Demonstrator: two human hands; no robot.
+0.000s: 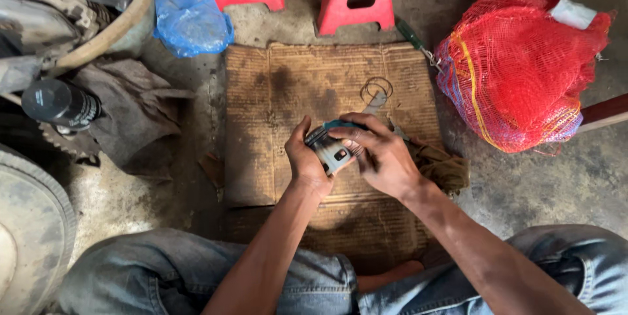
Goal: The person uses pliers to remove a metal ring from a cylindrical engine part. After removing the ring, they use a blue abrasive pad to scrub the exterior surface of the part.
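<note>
Both hands, left hand (306,158) and right hand (384,158), fingers clamped on small grey part (330,148) over cardboard (288,86), mid-inspection; steady grip needed next; red net sack (517,66) right.

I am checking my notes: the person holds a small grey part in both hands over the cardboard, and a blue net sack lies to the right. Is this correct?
Not quite: in the head view the net sack is red, not blue. Both the left hand and right hand do hold the grey part over the cardboard.
</note>
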